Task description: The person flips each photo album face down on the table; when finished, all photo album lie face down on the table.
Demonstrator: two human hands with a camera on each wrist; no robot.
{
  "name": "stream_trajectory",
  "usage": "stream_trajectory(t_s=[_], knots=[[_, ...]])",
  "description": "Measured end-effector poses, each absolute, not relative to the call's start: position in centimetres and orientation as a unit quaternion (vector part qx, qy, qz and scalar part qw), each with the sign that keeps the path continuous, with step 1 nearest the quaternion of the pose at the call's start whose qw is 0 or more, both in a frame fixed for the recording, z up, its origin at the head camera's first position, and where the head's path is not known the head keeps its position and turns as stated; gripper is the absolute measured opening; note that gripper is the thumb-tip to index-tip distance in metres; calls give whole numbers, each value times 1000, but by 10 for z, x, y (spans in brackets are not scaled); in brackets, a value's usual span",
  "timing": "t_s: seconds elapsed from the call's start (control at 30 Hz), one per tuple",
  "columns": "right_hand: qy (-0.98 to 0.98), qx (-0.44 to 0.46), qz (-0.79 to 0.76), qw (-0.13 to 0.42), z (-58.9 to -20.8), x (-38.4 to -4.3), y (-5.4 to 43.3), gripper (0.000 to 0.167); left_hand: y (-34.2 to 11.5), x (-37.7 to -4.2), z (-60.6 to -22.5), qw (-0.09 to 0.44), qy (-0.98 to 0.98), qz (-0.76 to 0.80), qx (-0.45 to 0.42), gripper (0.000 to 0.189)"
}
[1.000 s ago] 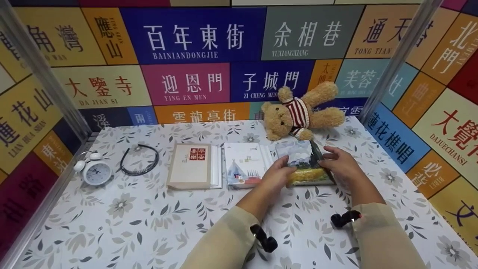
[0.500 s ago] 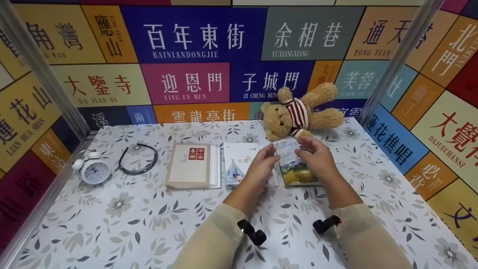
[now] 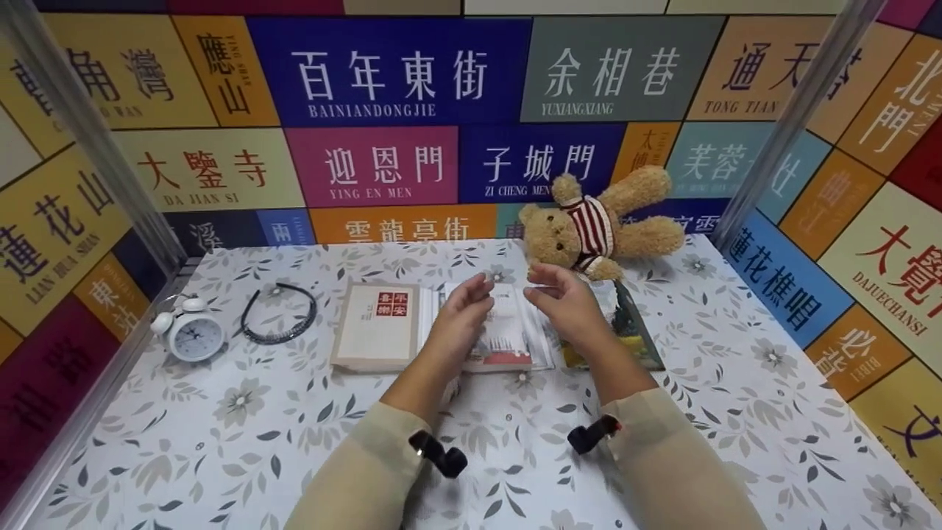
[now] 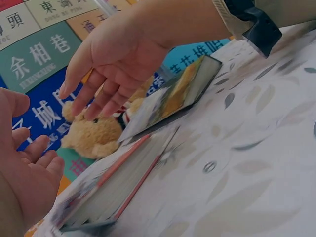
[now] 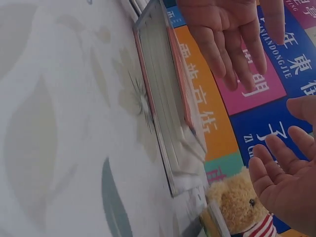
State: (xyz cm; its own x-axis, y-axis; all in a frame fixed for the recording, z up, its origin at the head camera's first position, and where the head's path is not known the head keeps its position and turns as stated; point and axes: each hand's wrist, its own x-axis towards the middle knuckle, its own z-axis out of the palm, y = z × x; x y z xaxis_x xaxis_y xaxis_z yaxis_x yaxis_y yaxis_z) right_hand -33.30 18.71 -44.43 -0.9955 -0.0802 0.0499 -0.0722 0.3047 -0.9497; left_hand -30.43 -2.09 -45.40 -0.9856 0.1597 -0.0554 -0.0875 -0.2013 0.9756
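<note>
Over the white illustrated book (image 3: 508, 350) in the middle of the row, my left hand (image 3: 458, 316) and right hand (image 3: 568, 305) hover with palms turned toward each other, holding nothing. In the left wrist view the relaxed fingers of the right hand (image 4: 118, 59) hang above the books. The right wrist view has the left hand (image 5: 227, 34) at the top, with a gap between it and the right hand (image 5: 289, 173). The beige book (image 3: 377, 331) lies just left of my left hand. Behind my right forearm lies the landscape-painting book (image 3: 634, 324), partly covered.
A teddy bear (image 3: 592, 228) in a striped shirt lies behind the books against the patterned wall. On the left are a black headband (image 3: 280, 315) and a white alarm clock (image 3: 193, 335). The table wears a floral cloth (image 3: 243, 442).
Both hands have moved left, from the sides of the landscape-painting book to above the white illustrated book. The books stay in place.
</note>
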Motion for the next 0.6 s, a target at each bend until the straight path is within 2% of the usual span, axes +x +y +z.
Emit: stream_trajectory(t_s=[0.13,0.33,0.47,0.6], knots=[[804,-53,-592,15,-443,-336,176,54,-40,-307,-455,53,618,784,24,60],[798,-43,-601,21,-449,-336,171,55,-55,-314,-458,26,631,775,-40,62],[801,-38,-597,37,-459,-336,173,57,-57,-318,-464,30,659,747,-81,65],[802,-36,-594,52,-471,-339,177,60,-54,-319,-471,47,690,718,-84,70]])
